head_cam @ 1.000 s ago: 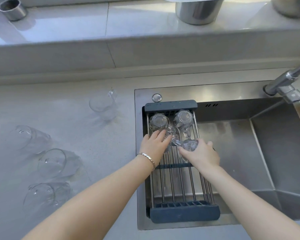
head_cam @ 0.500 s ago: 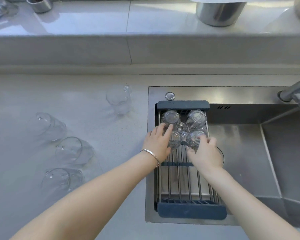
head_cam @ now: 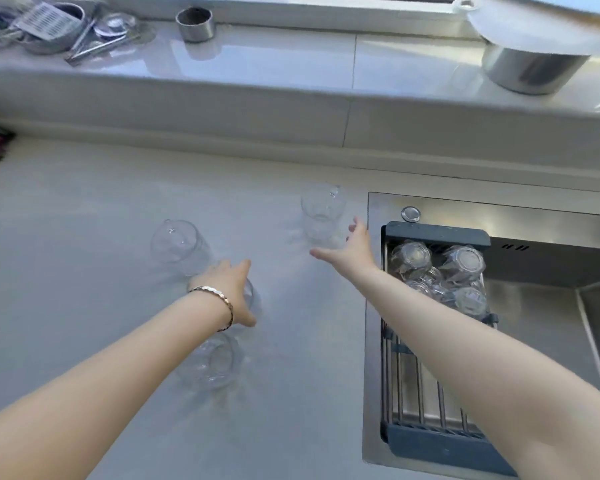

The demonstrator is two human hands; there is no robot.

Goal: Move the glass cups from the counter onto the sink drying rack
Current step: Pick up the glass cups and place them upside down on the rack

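Four cups [head_cam: 437,275] already sit upside down at the far end of the rack [head_cam: 433,441], which spans the left side of the sink [head_cam: 548,220]. Four more wait on the counter [head_cam: 84,271] to its left: a far cup [head_cam: 323,211] standing upright by the sink's corner, and three lying on their sides in a near-left row, the left cup [head_cam: 179,245], the middle cup [head_cam: 252,299] and the near cup [head_cam: 210,363].

My right hand [head_cam: 352,249] is spread wide and holds nothing; its fingers reach toward the far cup's base but I cannot tell whether they touch it yet. My left hand [head_cam: 231,292] curls down over the middle cup; whether it has closed on the glass I cannot tell, since the hand covers most of it.

These are thin, clear glasses, so I judge them light, stiff and breakable, and probably slick if wet. I want to wrap thumb and fingers round the body of each, not pinch the rim. The ones on their sides could roll, so I should press lightly from above before closing. On the rack I should set them down gently, clear of the glasses already there, so glass does not knock glass.
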